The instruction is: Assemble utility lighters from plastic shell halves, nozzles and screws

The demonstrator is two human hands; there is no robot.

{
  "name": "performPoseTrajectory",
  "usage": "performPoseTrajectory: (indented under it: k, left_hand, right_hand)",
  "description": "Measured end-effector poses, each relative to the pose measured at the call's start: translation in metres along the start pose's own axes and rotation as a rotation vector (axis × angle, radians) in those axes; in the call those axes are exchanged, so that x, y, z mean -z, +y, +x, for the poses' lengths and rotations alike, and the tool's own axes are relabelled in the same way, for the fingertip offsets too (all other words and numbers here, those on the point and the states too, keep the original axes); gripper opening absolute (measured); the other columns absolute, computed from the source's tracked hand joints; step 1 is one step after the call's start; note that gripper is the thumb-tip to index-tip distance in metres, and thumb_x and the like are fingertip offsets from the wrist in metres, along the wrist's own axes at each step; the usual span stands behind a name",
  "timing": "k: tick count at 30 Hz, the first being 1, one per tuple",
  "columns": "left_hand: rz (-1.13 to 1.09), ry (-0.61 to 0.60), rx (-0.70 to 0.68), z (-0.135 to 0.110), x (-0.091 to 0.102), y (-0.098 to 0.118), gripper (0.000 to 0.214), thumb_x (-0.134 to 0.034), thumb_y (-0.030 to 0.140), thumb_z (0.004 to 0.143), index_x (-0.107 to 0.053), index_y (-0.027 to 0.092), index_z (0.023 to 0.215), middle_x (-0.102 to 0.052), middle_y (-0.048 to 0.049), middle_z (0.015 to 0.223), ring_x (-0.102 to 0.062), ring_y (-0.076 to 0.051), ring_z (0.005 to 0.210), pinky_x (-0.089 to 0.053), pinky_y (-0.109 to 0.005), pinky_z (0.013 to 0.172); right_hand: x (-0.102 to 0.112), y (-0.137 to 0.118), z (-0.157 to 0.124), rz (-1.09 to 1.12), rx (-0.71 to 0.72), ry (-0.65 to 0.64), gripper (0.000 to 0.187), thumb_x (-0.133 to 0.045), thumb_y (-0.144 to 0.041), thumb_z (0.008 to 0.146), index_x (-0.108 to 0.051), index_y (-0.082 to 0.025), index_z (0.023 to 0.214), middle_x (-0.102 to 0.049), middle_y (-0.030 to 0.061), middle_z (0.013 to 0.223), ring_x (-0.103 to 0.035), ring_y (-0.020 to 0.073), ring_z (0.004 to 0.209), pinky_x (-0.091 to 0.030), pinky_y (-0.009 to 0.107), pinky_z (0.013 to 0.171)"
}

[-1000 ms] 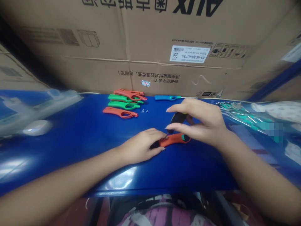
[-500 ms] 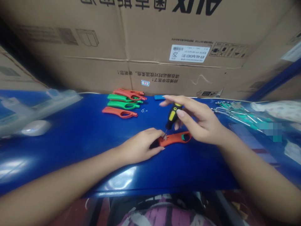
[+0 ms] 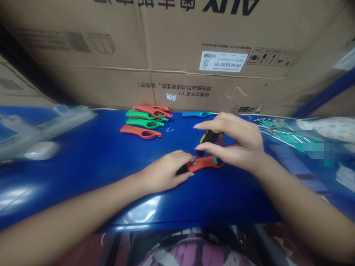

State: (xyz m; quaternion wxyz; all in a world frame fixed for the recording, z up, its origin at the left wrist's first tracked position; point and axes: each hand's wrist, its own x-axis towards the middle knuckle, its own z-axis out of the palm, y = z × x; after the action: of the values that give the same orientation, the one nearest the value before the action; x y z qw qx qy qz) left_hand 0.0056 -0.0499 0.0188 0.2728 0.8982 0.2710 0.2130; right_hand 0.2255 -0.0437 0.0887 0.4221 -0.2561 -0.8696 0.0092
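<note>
My left hand lies curled on the blue table, pinning down the left end of an orange plastic handle shell. My right hand is closed round a small black and yellow screwdriver. The tool stands tilted, its tip down on the shell right by my left fingertips. My right fingers arch over the grip and hide most of it.
A pile of orange and green handle shells lies at the back, with a blue one to its right and tiny screws between. Cardboard boxes wall the rear. Clear bags of green parts sit right; white objects left.
My right hand opened and shifted its grip on the screwdriver half a second ago, showing the yellow band, then closed over it again. The left hand and shell stayed put.
</note>
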Motion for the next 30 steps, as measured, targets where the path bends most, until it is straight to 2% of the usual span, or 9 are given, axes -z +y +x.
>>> performPoseTrajectory:
  k: [2,5,9,12,15,17,21,26,30]
  left_hand:
    - [0.003,0.002,0.002,0.0001,0.0002,0.0002,0.012,-0.063,0.021,0.092,-0.059,0.019,0.104,-0.068,-0.0067,0.105,-0.064,-0.022,0.101,-0.051,-0.035,0.09]
    - [0.021,-0.001,0.012,-0.0001,0.0001,-0.0004,0.019,-0.064,0.023,0.092,-0.059,0.019,0.11,-0.067,-0.0075,0.106,-0.065,-0.023,0.1,-0.051,-0.036,0.088]
    - [0.022,0.015,0.0,-0.0004,-0.0008,-0.0015,0.013,-0.065,0.021,0.091,-0.061,0.019,0.104,-0.067,-0.006,0.102,-0.065,-0.022,0.097,-0.052,-0.035,0.087]
    - [0.034,0.017,0.001,-0.0003,-0.0012,-0.0014,0.017,-0.065,0.023,0.091,-0.061,0.018,0.107,-0.068,-0.0073,0.106,-0.065,-0.023,0.099,-0.052,-0.036,0.088]
    - [0.05,0.01,0.008,-0.0002,-0.0008,-0.0007,0.02,-0.065,0.024,0.092,-0.061,0.017,0.11,-0.068,-0.0087,0.107,-0.065,-0.023,0.099,-0.052,-0.036,0.087]
    - [0.043,0.01,0.005,-0.0002,-0.0004,-0.0002,0.02,-0.066,0.023,0.091,-0.061,0.017,0.109,-0.069,-0.0081,0.106,-0.065,-0.023,0.099,-0.052,-0.036,0.088]
    - [0.033,0.007,0.022,0.0,-0.0003,0.0,0.02,-0.065,0.023,0.092,-0.062,0.019,0.111,-0.069,-0.0075,0.108,-0.065,-0.023,0.103,-0.052,-0.037,0.09]
    - [0.034,0.014,0.016,0.0,-0.0007,0.0001,0.03,-0.066,0.023,0.091,-0.061,0.017,0.119,-0.069,-0.0098,0.113,-0.064,-0.024,0.106,-0.052,-0.038,0.093]
    - [0.03,0.023,0.006,-0.0003,-0.0007,0.0003,0.024,-0.067,0.022,0.09,-0.062,0.017,0.113,-0.069,-0.0086,0.108,-0.065,-0.024,0.103,-0.053,-0.037,0.09]
  right_hand:
    - [0.0002,-0.0012,0.0004,-0.055,0.021,-0.01,0.033,-0.064,-0.035,0.093,-0.067,-0.02,0.122,-0.071,0.0078,0.099,-0.065,0.017,0.08,-0.056,0.031,0.074]
    - [0.0007,-0.0039,0.0017,0.125,-0.062,-0.119,0.039,-0.045,-0.026,0.101,-0.055,-0.022,0.139,-0.067,0.0102,0.12,-0.066,0.0155,0.085,-0.057,0.032,0.077]
    - [-0.0011,-0.0045,0.0023,0.142,-0.049,-0.044,0.027,-0.065,-0.032,0.092,-0.069,-0.023,0.117,-0.07,0.0033,0.09,-0.063,0.0141,0.072,-0.056,0.03,0.07]
    - [-0.0024,-0.0055,0.0014,0.087,-0.037,-0.026,0.031,-0.062,-0.03,0.094,-0.066,-0.023,0.124,-0.069,0.0067,0.104,-0.064,0.0157,0.082,-0.056,0.032,0.076]
    - [-0.0028,-0.0081,0.0009,0.279,-0.124,-0.123,0.037,-0.047,-0.022,0.1,-0.057,-0.022,0.136,-0.064,0.01,0.121,-0.065,0.0145,0.087,-0.057,0.029,0.07]
    - [-0.0036,-0.0085,0.0013,0.328,-0.142,-0.108,0.031,-0.053,-0.023,0.098,-0.062,-0.021,0.127,-0.066,0.008,0.11,-0.064,0.0136,0.081,-0.055,0.026,0.064]
    - [-0.0056,-0.0038,0.0021,0.111,-0.044,0.049,0.022,-0.071,-0.029,0.088,-0.071,-0.022,0.108,-0.065,0.0044,0.093,-0.057,0.012,0.067,-0.053,0.028,0.063]
    - [-0.0006,-0.0012,0.0026,0.338,-0.11,-0.123,0.031,-0.047,-0.02,0.101,-0.062,-0.02,0.128,-0.066,0.0087,0.115,-0.062,0.0099,0.072,-0.054,0.024,0.062]
    - [0.0007,-0.0045,0.0045,0.324,-0.052,-0.059,0.021,-0.058,-0.018,0.095,-0.069,-0.019,0.113,-0.071,0.0062,0.101,-0.065,0.0145,0.083,-0.055,0.028,0.071]
